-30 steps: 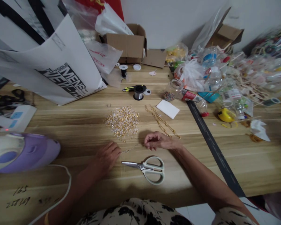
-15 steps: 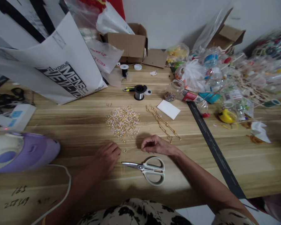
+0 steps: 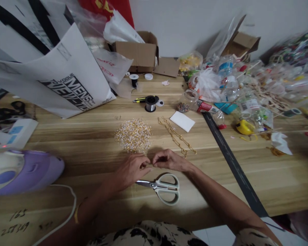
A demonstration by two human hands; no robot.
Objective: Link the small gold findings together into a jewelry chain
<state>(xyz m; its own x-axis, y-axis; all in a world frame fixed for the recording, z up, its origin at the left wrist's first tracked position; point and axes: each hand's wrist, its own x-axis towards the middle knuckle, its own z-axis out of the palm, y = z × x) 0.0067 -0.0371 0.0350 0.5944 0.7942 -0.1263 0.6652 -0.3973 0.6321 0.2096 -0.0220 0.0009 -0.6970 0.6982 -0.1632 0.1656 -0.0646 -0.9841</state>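
Observation:
My left hand (image 3: 132, 168) and my right hand (image 3: 168, 159) meet fingertip to fingertip on the wooden table (image 3: 92, 143), both pinched on a short, thin beaded strand that is mostly hidden between them. Just beyond the hands lies a heap of gold and clear beads (image 3: 133, 134). Gold bead chains (image 3: 176, 137) lie stretched out to the right of the heap. Scissors (image 3: 161, 187) with pale green handles rest right below my hands.
A purple and white appliance (image 3: 20, 172) with a cord sits at the left. A wire spool (image 3: 151, 103), a white card (image 3: 182, 121), a bead jar (image 3: 187, 100), a large printed bag (image 3: 59, 78), cardboard boxes (image 3: 137, 51) and heaped craft clutter (image 3: 259, 92) fill the back and right. A dark strip (image 3: 231, 160) crosses the table.
My left hand has moved right and my right hand slightly left, so their fingertips now meet over the strand that lay stretched between them.

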